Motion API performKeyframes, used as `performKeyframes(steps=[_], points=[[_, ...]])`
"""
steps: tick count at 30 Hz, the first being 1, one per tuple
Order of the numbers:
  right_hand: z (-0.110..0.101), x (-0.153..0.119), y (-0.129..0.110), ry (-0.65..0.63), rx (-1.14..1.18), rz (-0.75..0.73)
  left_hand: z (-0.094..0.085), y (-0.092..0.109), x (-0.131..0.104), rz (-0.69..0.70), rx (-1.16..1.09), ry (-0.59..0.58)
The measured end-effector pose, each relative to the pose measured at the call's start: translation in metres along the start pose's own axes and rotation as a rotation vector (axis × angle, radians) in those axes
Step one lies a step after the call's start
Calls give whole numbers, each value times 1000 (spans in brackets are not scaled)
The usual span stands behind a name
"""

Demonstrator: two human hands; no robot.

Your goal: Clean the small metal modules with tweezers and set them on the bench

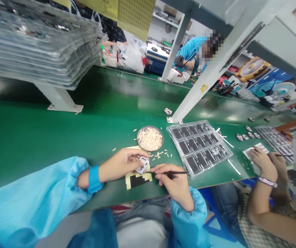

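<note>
My left hand (pixel 120 164) holds a small white device housing (pixel 143 166) with a dark rim between thumb and fingers. In my right hand (pixel 172 182) is a pair of thin black tweezers (pixel 179 172), its tip close to the housing's right edge; whether it touches cannot be made out. Under the housing lies a yellow sheet (pixel 128 182) bearing black adhesive pieces (pixel 139 181). Just beyond it stands a round metal dish (pixel 163 137) full of tiny pale parts (pixel 150 137), with several more scattered on the green bench (pixel 104 134).
A clear tray (pixel 184 137) of black parts lies to the right, beside white strips (pixel 234 167). A slanted white post (pixel 197 84) rises behind it. Stacked plastic trays (pixel 39 51) sit on a raised shelf, upper left. At right, a co-worker's hands (pixel 265 165) work near several housings (pixel 245 136).
</note>
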State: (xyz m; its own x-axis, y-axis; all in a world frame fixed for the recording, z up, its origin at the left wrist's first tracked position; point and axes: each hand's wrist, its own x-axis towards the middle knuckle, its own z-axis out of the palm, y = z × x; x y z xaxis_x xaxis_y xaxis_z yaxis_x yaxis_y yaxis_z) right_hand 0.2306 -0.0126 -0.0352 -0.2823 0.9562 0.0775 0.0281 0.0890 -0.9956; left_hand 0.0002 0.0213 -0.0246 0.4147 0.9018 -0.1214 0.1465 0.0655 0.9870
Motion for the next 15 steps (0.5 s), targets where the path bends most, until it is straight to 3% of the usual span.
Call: performKeyframes(steps=[8,15], points=[[0,1,-3,-94,92,92,-5,7,0,-151,-139,17],[-12,-4,-12,-36,210,-41,-5,14,2,-162,-172,98]])
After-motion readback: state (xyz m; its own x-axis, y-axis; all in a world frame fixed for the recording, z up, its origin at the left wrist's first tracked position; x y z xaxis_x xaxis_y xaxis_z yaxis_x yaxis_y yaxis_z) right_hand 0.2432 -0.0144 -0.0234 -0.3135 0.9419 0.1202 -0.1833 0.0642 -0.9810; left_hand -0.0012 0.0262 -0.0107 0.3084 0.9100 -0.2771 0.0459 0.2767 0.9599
